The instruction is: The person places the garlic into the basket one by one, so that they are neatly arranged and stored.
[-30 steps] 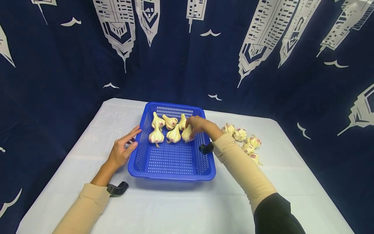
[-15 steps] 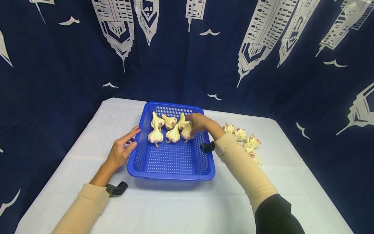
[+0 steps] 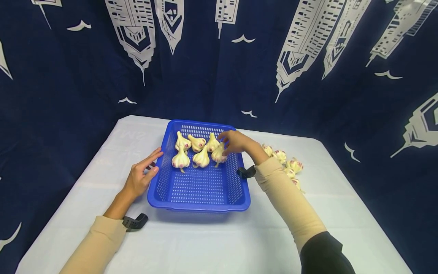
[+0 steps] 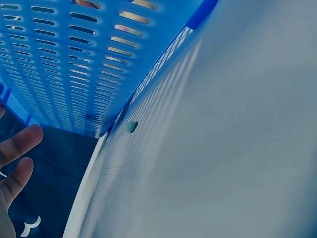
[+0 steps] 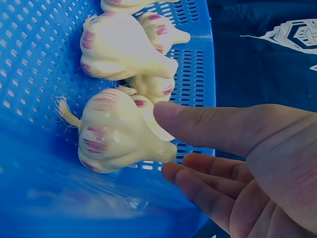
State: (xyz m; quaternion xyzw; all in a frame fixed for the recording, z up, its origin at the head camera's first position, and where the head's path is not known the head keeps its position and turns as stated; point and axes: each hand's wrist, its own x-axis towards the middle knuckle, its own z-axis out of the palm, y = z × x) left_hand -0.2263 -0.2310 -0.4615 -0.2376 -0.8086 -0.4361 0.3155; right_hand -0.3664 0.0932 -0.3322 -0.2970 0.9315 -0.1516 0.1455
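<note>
In the head view a blue perforated plastic basket [image 3: 198,207] holds several white garlic bulbs with purplish streaks, grouped in its far half. My right hand [image 3: 238,141] hovers over the right end of that group, beside the nearest right garlic bulb [image 3: 218,155]. The right wrist view shows this bulb lying on its side, its stem between my spread thumb [image 5: 198,124] and fingers, with a gap left around it. Against the basket's left rim rests my left hand [image 3: 139,177], fingers extended. Only some of its fingers [image 4: 22,144] appear in the left wrist view.
Several more garlic bulbs [image 3: 293,165] lie on the white tablecloth [image 3: 191,243] right of the basket, partly behind my right forearm. A small green piece [image 4: 131,127] lies near the basket's base. A navy cloth [image 3: 212,87] hangs behind the table.
My right hand has loosened from the front right garlic bulb and lifted slightly away, exposing more of it. The left hand keeps its place at the rim. The head view has shifted slightly.
</note>
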